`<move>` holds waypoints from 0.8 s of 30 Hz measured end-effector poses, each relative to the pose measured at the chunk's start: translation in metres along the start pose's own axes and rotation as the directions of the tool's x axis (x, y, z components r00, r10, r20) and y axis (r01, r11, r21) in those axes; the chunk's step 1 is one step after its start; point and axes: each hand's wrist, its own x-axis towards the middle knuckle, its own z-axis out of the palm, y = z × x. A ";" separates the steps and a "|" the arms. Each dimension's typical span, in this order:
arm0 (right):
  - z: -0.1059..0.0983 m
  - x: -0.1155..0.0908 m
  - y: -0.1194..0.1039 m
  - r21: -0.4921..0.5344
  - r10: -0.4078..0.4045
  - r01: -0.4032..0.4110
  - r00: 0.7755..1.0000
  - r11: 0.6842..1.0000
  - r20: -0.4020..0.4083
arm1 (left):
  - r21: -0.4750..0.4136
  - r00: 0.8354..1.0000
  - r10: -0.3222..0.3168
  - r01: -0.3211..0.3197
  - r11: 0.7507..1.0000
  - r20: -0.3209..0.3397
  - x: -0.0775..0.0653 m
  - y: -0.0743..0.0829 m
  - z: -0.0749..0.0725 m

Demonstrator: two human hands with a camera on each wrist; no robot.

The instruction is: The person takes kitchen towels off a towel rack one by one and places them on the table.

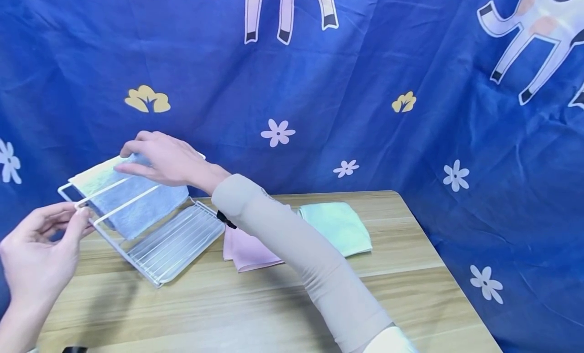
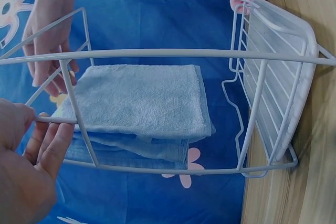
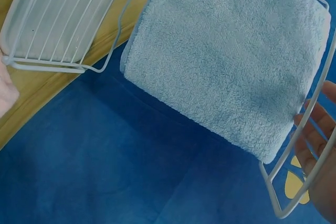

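Note:
A white wire rack (image 1: 117,245) stands on the table, with a folded light-blue towel (image 1: 145,206) hanging in its upper part. My left hand (image 1: 50,246) pinches a short bar at the rack's left side between thumb and fingers. Over the rack's top is my right hand (image 1: 166,157), its fingers loosely bent above the towel's upper edge. In the right wrist view, the right hand's fingers (image 3: 315,129) are beside a rack rail and the towel's edge; whether they touch is hard to tell. The towel's layered folds show in the left wrist view.
A pale tray (image 1: 182,241) lies at the rack's base, under thin wires. To its right on the wooden table (image 1: 219,312) are a folded pink cloth (image 1: 251,251) and a folded mint-green cloth (image 1: 337,228). Behind hangs a blue printed curtain (image 1: 301,84).

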 end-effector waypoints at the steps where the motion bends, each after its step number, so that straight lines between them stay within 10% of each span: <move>1: 0.000 0.002 0.000 -0.008 0.003 -0.003 1.000 1.000 0.003 | -0.006 1.000 -0.006 0.006 1.000 0.001 0.000 0.001 0.000; 24: 0.002 0.028 -0.003 -0.006 0.102 -0.101 0.994 0.995 0.035 | 0.036 1.000 -0.018 0.018 0.999 -0.004 0.001 0.006 -0.001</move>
